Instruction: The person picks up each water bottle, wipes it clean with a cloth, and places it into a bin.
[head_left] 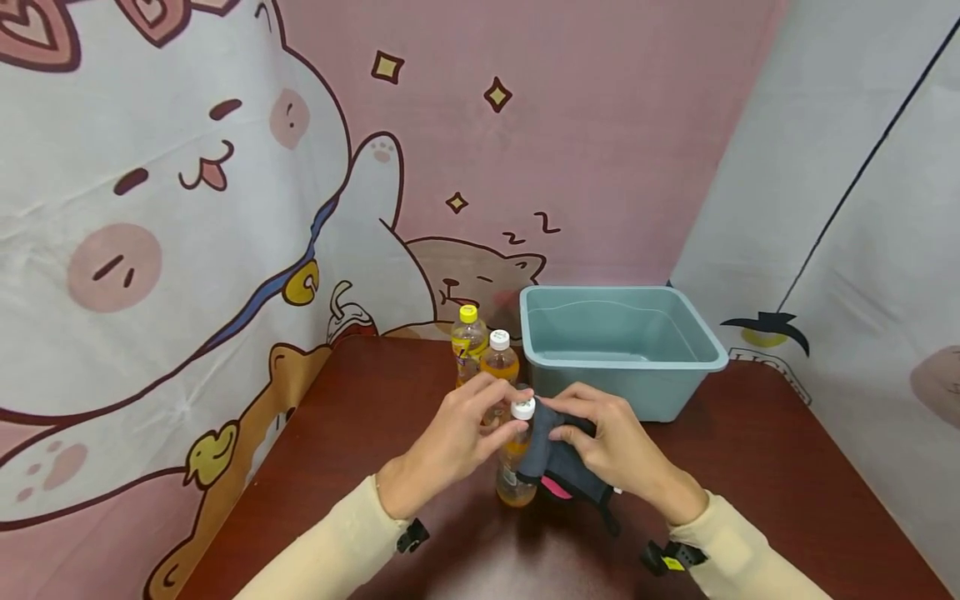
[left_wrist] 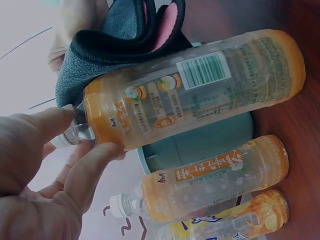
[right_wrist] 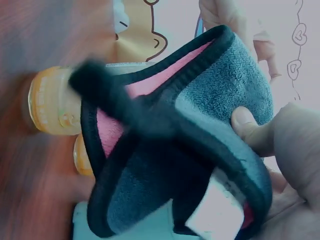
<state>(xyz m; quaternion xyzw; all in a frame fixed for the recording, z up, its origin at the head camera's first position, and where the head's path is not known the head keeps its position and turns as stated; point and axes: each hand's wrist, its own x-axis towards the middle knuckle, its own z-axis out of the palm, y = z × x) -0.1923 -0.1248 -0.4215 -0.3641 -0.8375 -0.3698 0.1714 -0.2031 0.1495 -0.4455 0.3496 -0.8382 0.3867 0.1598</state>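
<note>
My left hand [head_left: 459, 429] grips a clear plastic drink bottle [left_wrist: 160, 105] with an orange label by its neck, just under the white cap [head_left: 522, 408]. The bottle is upright over the table; whether its base touches the wood I cannot tell. In my right hand [head_left: 618, 437] is a folded dark grey cloth [right_wrist: 150, 185], pinched between thumb and fingers. It has black edging, a pink underside, a hanging loop [right_wrist: 100, 95] and a white tag [right_wrist: 217, 210]. The cloth lies against the bottle's right side near the shoulder.
Behind the held bottle stand a second orange-labelled bottle [left_wrist: 215, 177] with a white cap and a yellow-capped bottle [head_left: 468, 333]. A blue-green plastic bin [head_left: 622, 383] stands at the back right of the brown table [head_left: 375, 400]. Printed cloth walls [head_left: 600, 150] enclose the table.
</note>
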